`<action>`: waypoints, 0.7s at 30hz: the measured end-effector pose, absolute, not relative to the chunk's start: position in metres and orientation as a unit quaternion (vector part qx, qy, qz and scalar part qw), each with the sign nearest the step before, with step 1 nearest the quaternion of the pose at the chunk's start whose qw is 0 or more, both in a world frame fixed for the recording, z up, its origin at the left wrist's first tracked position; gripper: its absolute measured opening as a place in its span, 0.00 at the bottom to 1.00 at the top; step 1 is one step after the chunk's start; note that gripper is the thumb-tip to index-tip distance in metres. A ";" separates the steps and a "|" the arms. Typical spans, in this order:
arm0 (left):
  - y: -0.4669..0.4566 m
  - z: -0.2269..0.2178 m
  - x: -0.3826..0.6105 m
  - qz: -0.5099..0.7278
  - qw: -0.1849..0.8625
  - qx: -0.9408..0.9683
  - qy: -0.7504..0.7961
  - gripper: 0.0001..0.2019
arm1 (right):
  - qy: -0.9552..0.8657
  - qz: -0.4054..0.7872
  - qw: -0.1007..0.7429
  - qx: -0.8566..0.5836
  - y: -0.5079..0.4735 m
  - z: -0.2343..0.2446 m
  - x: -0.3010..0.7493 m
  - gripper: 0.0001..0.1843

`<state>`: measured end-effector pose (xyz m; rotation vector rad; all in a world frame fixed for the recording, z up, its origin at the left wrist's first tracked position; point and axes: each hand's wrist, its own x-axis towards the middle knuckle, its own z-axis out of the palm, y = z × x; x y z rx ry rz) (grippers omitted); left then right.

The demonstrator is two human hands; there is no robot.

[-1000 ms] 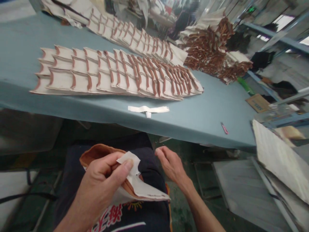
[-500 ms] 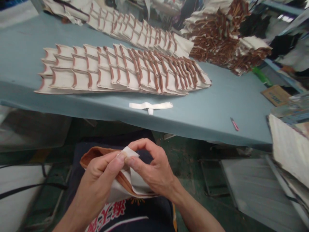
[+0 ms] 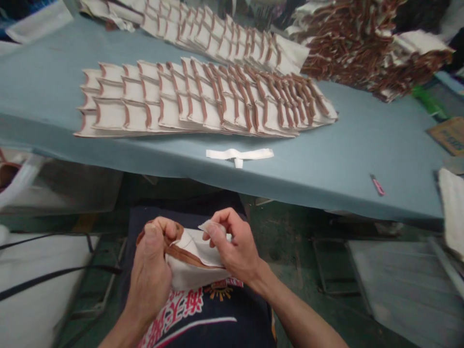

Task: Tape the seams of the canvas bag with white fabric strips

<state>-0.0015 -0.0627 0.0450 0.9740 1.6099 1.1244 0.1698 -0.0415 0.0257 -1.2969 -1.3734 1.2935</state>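
Observation:
Above my lap is a folded white fabric piece (image 3: pixel 194 275) with brown edging. My left hand (image 3: pixel 149 258) is closed round its brown end, bunching the material between thumb and fingers. Thumb and forefinger of my right hand (image 3: pixel 235 244) pinch a small white strip (image 3: pixel 207 224) above the fabric's right part. Whether this strip is joined to the fabric is hidden by my fingers. A thin dark line, perhaps a thread, shows on the white cloth between my hands.
Overlapping rows of white, brown-edged fabric pieces (image 3: pixel 203 104) lie across the blue table (image 3: pixel 326 159). Near its front edge are white strips (image 3: pixel 239 154) and, further right, a pink-handled small tool (image 3: pixel 377 185). A tall brown-and-white pile (image 3: pixel 348 48) stands at the back right.
My hands have drawn apart. The left has shifted from the white strip to the brown end of the fabric; the right holds the strip. The view has turned slightly left.

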 end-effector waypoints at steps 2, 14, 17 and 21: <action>-0.063 0.036 -0.009 0.444 0.432 0.417 0.665 0.35 | -0.595 0.453 0.383 -0.542 -0.053 0.019 0.168 0.10; -0.071 0.036 -0.032 0.348 0.477 0.514 0.622 0.22 | -0.594 0.355 0.400 -0.601 -0.071 -0.015 0.165 0.10; -0.070 0.044 -0.038 0.337 0.438 0.556 0.621 0.16 | -0.584 0.361 0.400 -0.607 -0.069 -0.015 0.167 0.11; -0.064 0.048 -0.044 0.328 0.401 0.592 0.617 0.15 | -0.576 0.370 0.405 -0.606 -0.065 -0.002 0.170 0.13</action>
